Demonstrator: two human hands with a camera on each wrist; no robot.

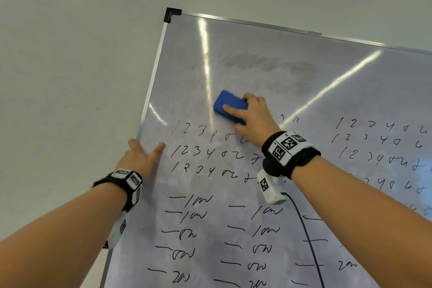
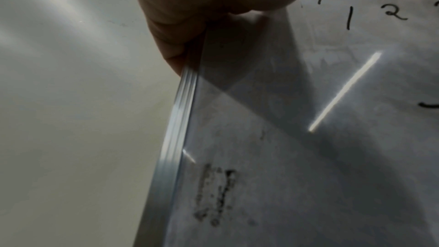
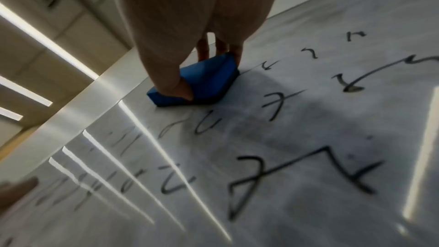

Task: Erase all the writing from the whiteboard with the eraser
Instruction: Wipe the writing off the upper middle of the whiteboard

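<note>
From the head view, the right hand [image 1: 253,116] grips the blue eraser [image 1: 230,106] flat against the whiteboard [image 1: 280,72], index finger laid along its top and thumb on its lower side; the eraser juts up and to the left of the hand. It sits just above the top row of black writing [image 1: 198,130], in a smeared grey area. The left hand [image 1: 140,156] holds the board's left frame [image 1: 152,82], thumb spread onto the surface, the other fingers wrapped over the edge. A dark cable [image 1: 306,236] hangs from the right wrist band.

From the left wrist view, the left hand [image 2: 190,16] curls round the metal frame [image 2: 175,138]; a smudged dark patch [image 2: 216,192] lies on the board near the frame.

From the right wrist view, the right hand [image 3: 190,35] pinches the eraser [image 3: 202,82] between thumb and fingers, pressed on the board just beyond blurred numerals [image 3: 280,106].
</note>
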